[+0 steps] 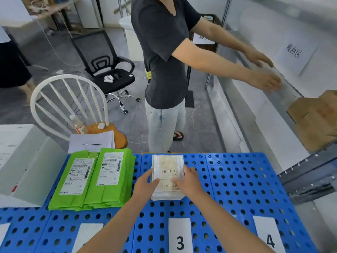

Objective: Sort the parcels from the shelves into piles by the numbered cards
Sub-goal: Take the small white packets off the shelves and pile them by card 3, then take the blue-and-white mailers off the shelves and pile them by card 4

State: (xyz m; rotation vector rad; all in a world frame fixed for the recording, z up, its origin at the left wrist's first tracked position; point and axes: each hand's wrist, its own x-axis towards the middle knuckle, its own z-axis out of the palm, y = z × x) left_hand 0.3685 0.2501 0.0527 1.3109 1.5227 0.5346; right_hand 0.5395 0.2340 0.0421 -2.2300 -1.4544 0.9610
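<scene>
Left hand (146,182), right hand (190,178): forearms reach forward, thumbs lie on top of the clear parcel (166,166), and fingers curl round its side edges.
Clear parcel: flat on the blue table (237,179) beyond card 3 (180,234), label up, long axis pointing away from the person.
</scene>
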